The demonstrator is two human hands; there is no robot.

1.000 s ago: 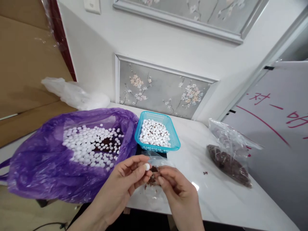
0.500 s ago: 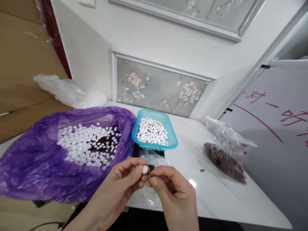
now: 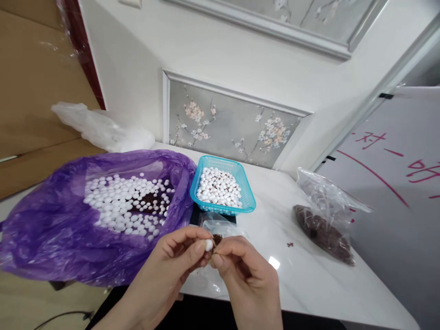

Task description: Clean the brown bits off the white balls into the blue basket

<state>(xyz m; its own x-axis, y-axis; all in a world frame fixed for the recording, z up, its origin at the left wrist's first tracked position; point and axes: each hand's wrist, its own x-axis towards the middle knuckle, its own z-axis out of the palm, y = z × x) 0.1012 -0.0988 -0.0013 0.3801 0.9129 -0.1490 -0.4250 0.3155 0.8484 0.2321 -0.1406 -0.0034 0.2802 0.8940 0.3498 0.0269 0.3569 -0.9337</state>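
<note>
In the head view, my left hand pinches a small white ball between thumb and forefinger. My right hand is closed right beside it, thumb and forefinger pressed together against the ball's side; whatever they grip is too small and hidden to name. Behind my fingertips lies a clear plastic bag with dark brown bits in it. Beyond that stands a light-blue plastic basket holding many white balls with brown spots. To the left, an open purple plastic bag contains many loose white balls.
A clear zip bag of brown material lies at the right of the white table. Small reddish bits lie near it. A whiteboard stands at right, a crumpled translucent bag at back left, cardboard at far left.
My right fingertips have come slightly closer to the white ball and my left fingers. The whole view has shifted a little; the bags and basket stay in place.
</note>
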